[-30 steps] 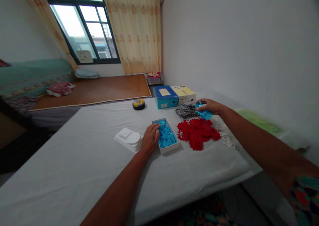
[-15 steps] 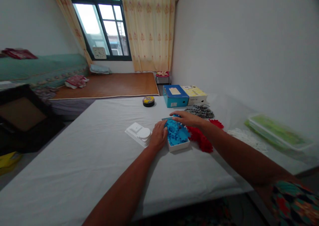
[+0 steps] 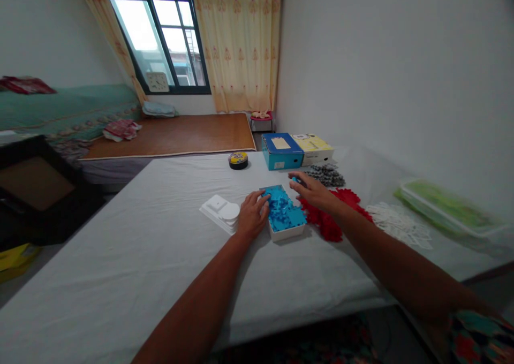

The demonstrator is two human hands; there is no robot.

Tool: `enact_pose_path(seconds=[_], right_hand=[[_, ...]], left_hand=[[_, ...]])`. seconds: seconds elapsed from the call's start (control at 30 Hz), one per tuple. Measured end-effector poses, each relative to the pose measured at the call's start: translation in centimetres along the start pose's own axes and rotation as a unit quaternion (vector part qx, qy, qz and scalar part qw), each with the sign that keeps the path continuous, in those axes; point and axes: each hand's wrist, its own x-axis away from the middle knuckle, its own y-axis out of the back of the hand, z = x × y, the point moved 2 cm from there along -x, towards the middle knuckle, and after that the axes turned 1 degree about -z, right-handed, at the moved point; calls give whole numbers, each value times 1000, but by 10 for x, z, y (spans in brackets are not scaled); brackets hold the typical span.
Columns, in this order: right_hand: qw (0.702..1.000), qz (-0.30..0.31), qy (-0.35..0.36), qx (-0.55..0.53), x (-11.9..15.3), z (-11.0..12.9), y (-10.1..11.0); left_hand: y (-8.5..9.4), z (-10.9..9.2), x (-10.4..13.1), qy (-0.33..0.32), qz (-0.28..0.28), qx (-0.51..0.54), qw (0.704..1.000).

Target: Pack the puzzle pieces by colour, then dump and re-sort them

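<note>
While my left hand (image 3: 252, 214) drapes over the left edge of the white box (image 3: 287, 235) full of blue plastic pieces (image 3: 284, 213), whether gripping I can't tell, my right hand (image 3: 312, 191) pinches a small blue piece (image 3: 296, 180) near its far right corner, red pieces (image 3: 327, 227) below that wrist and gray pieces (image 3: 327, 175) beyond.

Room to pass lies along the left and near side of the worktop (image 3: 140, 267); right of the box (image 3: 287, 232), red pieces (image 3: 330, 226) obstruct, grey pieces (image 3: 327, 175) and a blue carton (image 3: 282, 155) behind.
</note>
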Motion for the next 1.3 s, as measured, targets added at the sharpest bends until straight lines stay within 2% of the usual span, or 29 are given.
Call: enact_pose_path(seconds=[0.13, 0.23, 0.3, 0.4, 0.5, 0.6, 0.7, 0.83, 0.97, 1.07, 1.17, 1.3], right_hand=[[994, 26, 52, 96, 34, 4, -2], [994, 58, 65, 64, 49, 6, -13], [997, 45, 58, 11, 47, 6, -15], [998, -12, 34, -57, 36, 3, -8], [998, -44, 44, 4, 31, -1, 0], [993, -2, 86, 75, 36, -2, -6], [989, 28, 125, 79, 39, -3, -21], [977, -10, 183, 104, 30, -6, -30], [971, -42, 187, 141, 23, -16, -18], [966, -36, 183, 178, 15, -27, -16], [968, -46, 149, 199, -5, -37, -24], [981, -21, 100, 167, -39, -44, -27]], left_hand=[[0, -2, -1, -19, -18, 22, 999], [0, -5, 0, -37, -5, 44, 998], [1, -7, 0, -47, -13, 54, 997], [5, -10, 1, -72, -21, 63, 995], [7, -14, 2, -108, 21, 74, 991], [8, -14, 1, -106, 26, 64, 992], [9, -11, -1, -63, -29, 46, 997], [10, -5, -1, -30, -76, 54, 995], [11, -4, 0, -35, -83, 69, 994], [10, -8, 1, -74, -55, 80, 992], [8, -16, 2, -122, -4, 84, 989], [7, -21, 4, -136, 24, 82, 987]])
